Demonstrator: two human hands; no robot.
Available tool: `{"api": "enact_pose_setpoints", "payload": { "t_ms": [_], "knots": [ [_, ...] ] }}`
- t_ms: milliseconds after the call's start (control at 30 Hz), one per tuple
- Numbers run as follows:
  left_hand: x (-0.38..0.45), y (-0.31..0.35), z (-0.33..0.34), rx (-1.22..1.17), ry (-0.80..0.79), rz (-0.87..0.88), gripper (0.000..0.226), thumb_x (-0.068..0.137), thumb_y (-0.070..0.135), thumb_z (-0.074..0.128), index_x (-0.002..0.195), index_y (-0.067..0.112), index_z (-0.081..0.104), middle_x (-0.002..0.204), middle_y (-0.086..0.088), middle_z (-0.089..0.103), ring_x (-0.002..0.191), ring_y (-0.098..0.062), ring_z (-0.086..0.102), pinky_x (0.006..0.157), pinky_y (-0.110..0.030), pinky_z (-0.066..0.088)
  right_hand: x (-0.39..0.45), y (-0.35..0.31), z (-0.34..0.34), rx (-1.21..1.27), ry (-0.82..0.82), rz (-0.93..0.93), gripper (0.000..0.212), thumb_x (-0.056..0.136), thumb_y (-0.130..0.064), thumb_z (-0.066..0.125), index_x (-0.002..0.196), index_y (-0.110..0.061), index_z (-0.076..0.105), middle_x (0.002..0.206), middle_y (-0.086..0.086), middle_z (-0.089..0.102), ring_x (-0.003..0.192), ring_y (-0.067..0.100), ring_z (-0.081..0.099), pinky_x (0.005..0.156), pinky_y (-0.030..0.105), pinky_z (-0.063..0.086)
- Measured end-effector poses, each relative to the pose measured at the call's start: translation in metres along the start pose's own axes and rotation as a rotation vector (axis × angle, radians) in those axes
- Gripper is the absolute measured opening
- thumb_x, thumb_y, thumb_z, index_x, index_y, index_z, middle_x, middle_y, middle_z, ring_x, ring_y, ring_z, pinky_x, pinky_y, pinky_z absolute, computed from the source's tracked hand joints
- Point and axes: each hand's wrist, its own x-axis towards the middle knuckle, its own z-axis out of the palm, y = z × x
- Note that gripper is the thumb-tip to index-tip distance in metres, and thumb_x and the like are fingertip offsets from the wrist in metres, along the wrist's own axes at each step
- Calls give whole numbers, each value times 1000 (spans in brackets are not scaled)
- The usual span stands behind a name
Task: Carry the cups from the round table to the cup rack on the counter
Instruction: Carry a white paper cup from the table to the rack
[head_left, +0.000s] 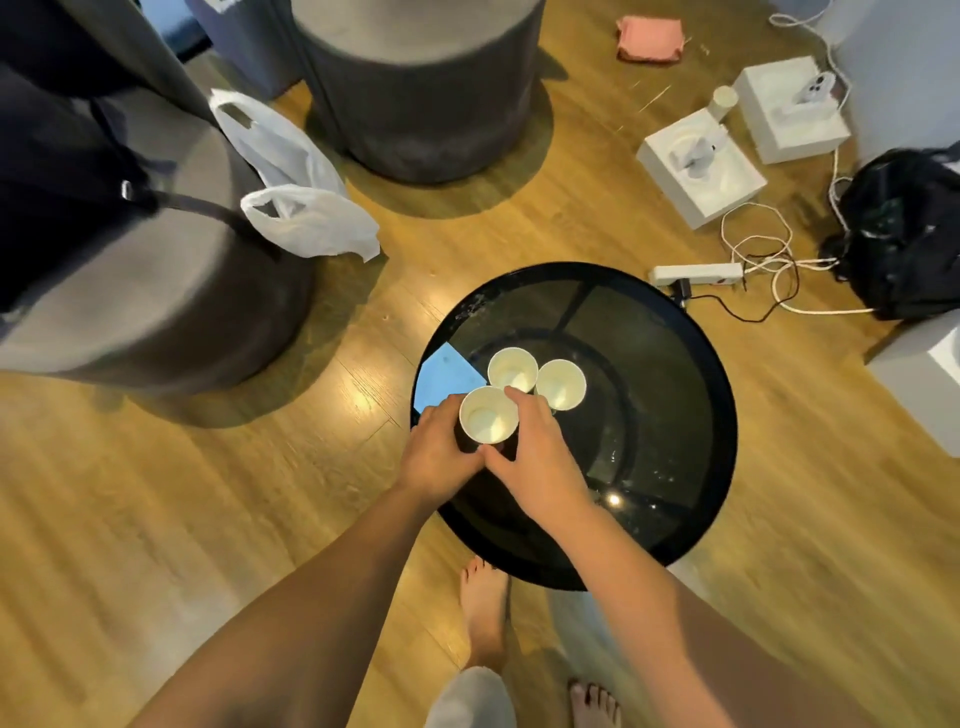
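Note:
Three white paper cups stand close together on the round black glass table (670, 415). The nearest cup (488, 415) sits between my two hands. My left hand (439, 452) curls round its left side and my right hand (535, 452) curls round its right side, thumbs meeting in front of it. Just behind it stand the middle cup (512, 369) and the right cup (560, 384), both upright and untouched. The cup rack and the counter are out of view.
A blue card (441, 376) lies on the table's left part. Two grey round stools (421, 88) and a white plastic bag (296, 192) stand at the left and back. White boxes (698, 166), a power strip (698, 274), cables and a black bag (904, 234) lie on the wooden floor at right.

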Motion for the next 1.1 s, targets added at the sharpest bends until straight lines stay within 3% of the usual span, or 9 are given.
{"api": "enact_pose_setpoints", "payload": {
  "t_ms": [233, 333, 433, 533, 633, 700, 867, 967, 1100],
  "knots": [
    [-30, 94, -62, -3, -16, 190, 70, 74, 57, 68, 139, 37, 51, 132, 13, 58, 127, -12, 51, 103, -44, 51, -38, -74, -90, 55, 127, -38, 82, 89, -39, 73, 156, -24, 27, 139, -4, 39, 125, 15, 48, 97, 39, 52],
    [-50, 150, -80, -92, -15, 306, 63, 77, 46, 78, 133, 51, 51, 131, 14, 61, 125, -14, 58, 102, -46, 53, -64, -104, -143, 91, 206, -66, 79, 88, -40, 74, 154, -24, 31, 137, -5, 38, 126, 15, 47, 97, 39, 51],
    [-75, 208, -89, -204, -5, 413, 60, 75, 36, 78, 124, 61, 52, 126, 18, 65, 119, -7, 63, 97, -35, 55, -97, -125, -195, 126, 313, -123, 75, 84, -38, 78, 145, -26, 37, 136, -7, 40, 129, 13, 43, 96, 28, 45],
    [-101, 267, -89, -236, -52, 512, 64, 73, 30, 77, 130, 48, 54, 126, 21, 66, 120, -1, 62, 98, -24, 51, -137, -138, -246, 161, 414, -165, 76, 81, -38, 80, 141, -28, 35, 141, -8, 43, 133, 12, 41, 97, 21, 36],
    [-132, 334, -89, -226, -82, 622, 66, 77, 26, 82, 126, 54, 49, 121, 39, 60, 116, 19, 54, 90, -4, 44, -183, -148, -297, 195, 523, -171, 79, 84, -41, 78, 145, -32, 29, 151, -5, 41, 138, 15, 39, 105, 29, 40],
    [-156, 375, -85, -228, -76, 688, 68, 78, 26, 85, 130, 46, 46, 121, 37, 56, 113, 23, 52, 85, 1, 42, -212, -153, -329, 214, 611, -180, 80, 85, -43, 76, 148, -34, 27, 154, -5, 38, 140, 15, 37, 105, 30, 39],
    [-229, 458, -58, -264, -113, 879, 68, 75, 26, 85, 125, 43, 42, 123, 24, 58, 112, 14, 56, 87, -6, 48, -303, -143, -397, 264, 844, -209, 81, 85, -43, 76, 150, -32, 30, 150, -5, 38, 139, 16, 37, 111, 40, 44],
    [-271, 493, -29, -281, -159, 978, 62, 82, 35, 78, 133, 34, 42, 123, 23, 57, 116, 2, 59, 91, -14, 52, -359, -129, -425, 255, 937, -231, 79, 85, -45, 76, 149, -30, 33, 142, -5, 40, 133, 16, 39, 107, 44, 47],
    [-319, 526, 9, -275, -254, 1045, 55, 87, 43, 68, 133, 51, 39, 125, 33, 55, 116, 11, 56, 88, -7, 49, -418, -112, -456, 240, 1057, -205, 73, 85, -44, 76, 144, -21, 41, 135, 0, 43, 126, 16, 43, 106, 38, 47]
  ]
}}
